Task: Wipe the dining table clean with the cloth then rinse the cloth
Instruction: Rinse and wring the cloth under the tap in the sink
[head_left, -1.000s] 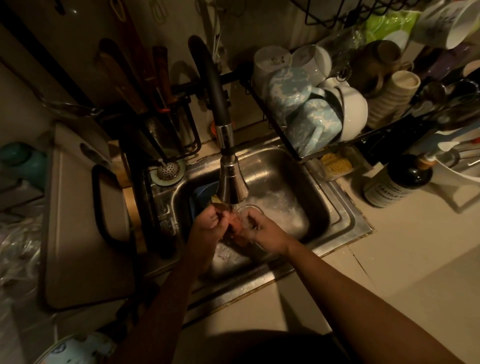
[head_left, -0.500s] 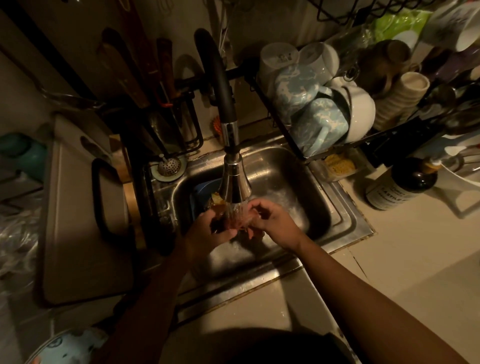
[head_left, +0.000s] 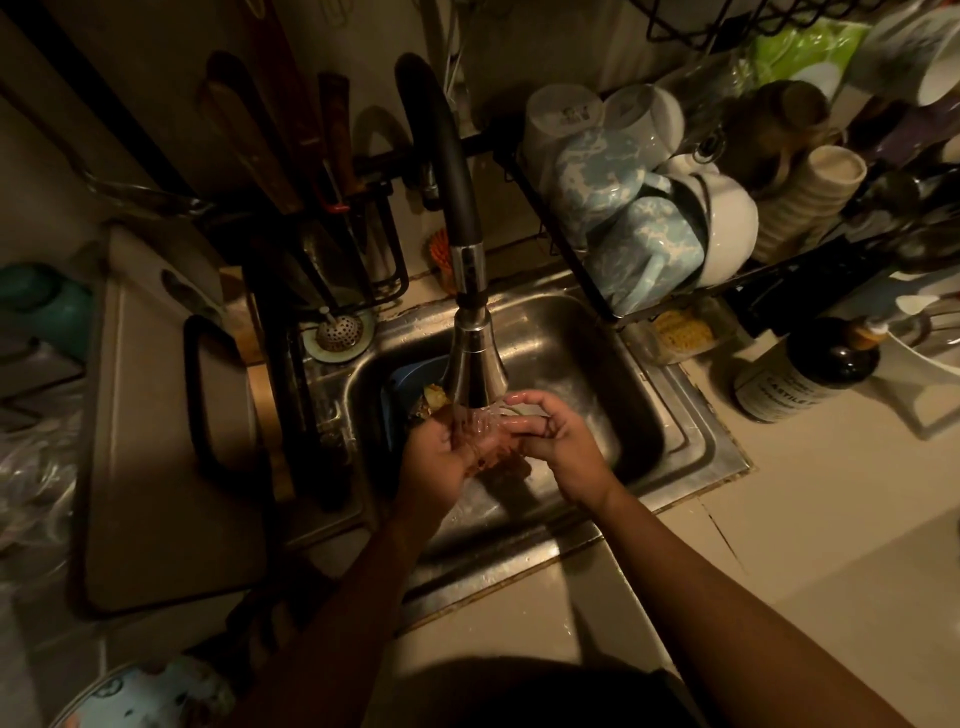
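Note:
A wet reddish-brown cloth (head_left: 501, 464) is bunched between my two hands over the steel sink (head_left: 691, 447). Water runs from the chrome faucet head (head_left: 477, 371) onto the cloth and my fingers. My left hand (head_left: 434, 465) cups and grips the cloth from the left, palm turned up. From the right, my right hand (head_left: 558, 447) curls its fingers over the cloth's upper side under the stream. Most of the cloth is hidden by my hands.
A blue container (head_left: 402, 387) sits in the sink behind my left hand. A dish rack (head_left: 582, 270) with mugs overhangs the sink's right side, a dark bottle (head_left: 802, 374) beside it. A sink strainer (head_left: 338, 332) and a board (head_left: 150, 441) lie to the left.
Both hands have shifted a little higher under the faucet and kept working the cloth. My right fingers now reach further over it into the stream.

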